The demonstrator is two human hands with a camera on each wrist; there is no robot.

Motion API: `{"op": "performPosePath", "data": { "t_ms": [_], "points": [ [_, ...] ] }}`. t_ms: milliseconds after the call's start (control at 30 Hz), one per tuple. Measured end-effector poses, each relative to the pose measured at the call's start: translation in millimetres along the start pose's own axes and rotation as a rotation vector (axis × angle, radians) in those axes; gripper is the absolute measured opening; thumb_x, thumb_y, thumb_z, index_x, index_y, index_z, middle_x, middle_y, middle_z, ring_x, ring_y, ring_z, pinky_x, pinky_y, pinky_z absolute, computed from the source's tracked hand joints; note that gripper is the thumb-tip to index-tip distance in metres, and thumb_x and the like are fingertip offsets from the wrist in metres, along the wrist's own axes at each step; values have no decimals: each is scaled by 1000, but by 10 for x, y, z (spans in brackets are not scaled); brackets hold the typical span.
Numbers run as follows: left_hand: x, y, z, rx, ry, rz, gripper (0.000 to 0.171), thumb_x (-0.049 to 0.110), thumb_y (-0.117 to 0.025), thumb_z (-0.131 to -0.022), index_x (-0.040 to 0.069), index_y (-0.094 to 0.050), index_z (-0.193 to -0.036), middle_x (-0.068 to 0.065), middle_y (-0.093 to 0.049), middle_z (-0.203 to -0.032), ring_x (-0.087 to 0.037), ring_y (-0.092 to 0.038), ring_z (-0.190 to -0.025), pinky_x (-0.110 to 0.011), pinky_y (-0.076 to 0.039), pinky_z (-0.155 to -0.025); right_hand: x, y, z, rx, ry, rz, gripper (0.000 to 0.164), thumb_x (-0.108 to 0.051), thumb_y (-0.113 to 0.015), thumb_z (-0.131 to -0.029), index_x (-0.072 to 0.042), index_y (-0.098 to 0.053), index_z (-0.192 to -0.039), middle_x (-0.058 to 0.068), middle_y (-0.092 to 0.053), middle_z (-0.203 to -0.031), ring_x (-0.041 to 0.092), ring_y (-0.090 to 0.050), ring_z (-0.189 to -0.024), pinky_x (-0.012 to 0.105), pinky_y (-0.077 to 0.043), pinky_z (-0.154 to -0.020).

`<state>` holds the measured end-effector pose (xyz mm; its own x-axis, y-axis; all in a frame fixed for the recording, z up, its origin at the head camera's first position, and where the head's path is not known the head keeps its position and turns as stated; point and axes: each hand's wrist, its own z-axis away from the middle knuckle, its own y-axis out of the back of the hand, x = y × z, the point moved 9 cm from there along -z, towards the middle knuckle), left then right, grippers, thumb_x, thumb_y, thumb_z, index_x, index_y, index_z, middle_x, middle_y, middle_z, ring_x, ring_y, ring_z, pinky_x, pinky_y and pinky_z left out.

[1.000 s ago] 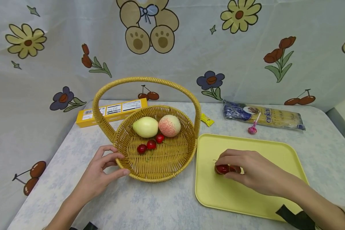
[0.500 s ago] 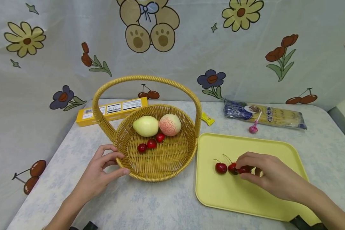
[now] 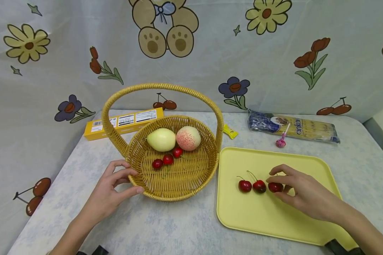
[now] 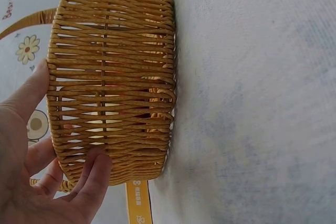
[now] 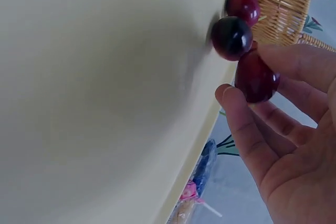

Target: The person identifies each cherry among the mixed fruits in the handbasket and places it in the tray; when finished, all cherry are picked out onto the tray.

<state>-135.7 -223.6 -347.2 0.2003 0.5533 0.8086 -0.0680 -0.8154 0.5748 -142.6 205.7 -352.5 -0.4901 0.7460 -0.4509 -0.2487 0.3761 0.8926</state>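
Observation:
With its fingers spread along the rim and outer wall, my left hand (image 3: 116, 186) holds the near left side of the round wicker basket (image 3: 178, 194). The left wrist view shows the thumb at the rim and fingers on the woven side (image 4: 113, 77). A pear (image 3: 161, 140), a peach (image 3: 188, 138) and three red cherries (image 3: 167, 159) lie inside the basket. Over the yellow tray (image 3: 274, 223), my right hand (image 3: 306, 191) pinches a dark red cherry (image 5: 256, 80) between thumb and fingers. Left of it, a second cherry (image 3: 259, 186) and a third cherry (image 3: 244, 186) sit on the tray.
Behind the basket lies a yellow box (image 3: 124, 124). A small yellow wrapped candy (image 3: 230, 131), a pink lollipop (image 3: 281, 142) and a clear pack of noodles (image 3: 293, 126) lie beyond the tray. The basket's tall handle (image 3: 161, 86) arches above it.
My right hand has shifted right from the cherries on the left of the group, uncovering two of them, and its cherry now stands slightly apart. The left hand and basket have stayed put.

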Motion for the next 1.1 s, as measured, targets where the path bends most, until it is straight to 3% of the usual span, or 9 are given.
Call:
{"op": "performPosePath", "data": {
  "t_ms": [333,567,767,1100],
  "points": [
    [9,-10,-32,-8,-6,10,30,12,-81,-83,0,-68,-107,-5,-41,-124,-23,-64,-100,-18,-52,-85,69,-49,6,8,53,34,31,-6,-80,-81,-16,-74,-110,-5,-57,-107,-2,-48,-73,20,-45,-55],
    [5,-11,-26,-8,4,8,30,13,-81,-83,1,-69,-107,-5,-41,-124,-22,-64,-100,-20,-53,-85,100,-88,-13,-28,28,48,45,-8,-80,-82,-17,-67,-124,-13,-61,-107,0,-54,-84,24,-50,-62],
    [2,-9,-19,-4,2,9,30,12,-81,-83,0,-69,-107,-4,-41,-124,-20,-63,-99,-18,-52,-85,96,-116,-15,-58,15,62,47,-9,-80,-82,-19,-66,-126,-12,-62,-110,3,-57,-89,28,-55,-69],
    [0,-2,-5,-5,8,3,30,12,-81,-83,0,-69,-107,-5,-41,-124,-16,-63,-99,-19,-53,-85,-27,101,-20,42,70,117,39,-10,-80,-82,-15,-70,-119,-3,-65,-114,15,-65,-91,29,-56,-66]
  ]
}}
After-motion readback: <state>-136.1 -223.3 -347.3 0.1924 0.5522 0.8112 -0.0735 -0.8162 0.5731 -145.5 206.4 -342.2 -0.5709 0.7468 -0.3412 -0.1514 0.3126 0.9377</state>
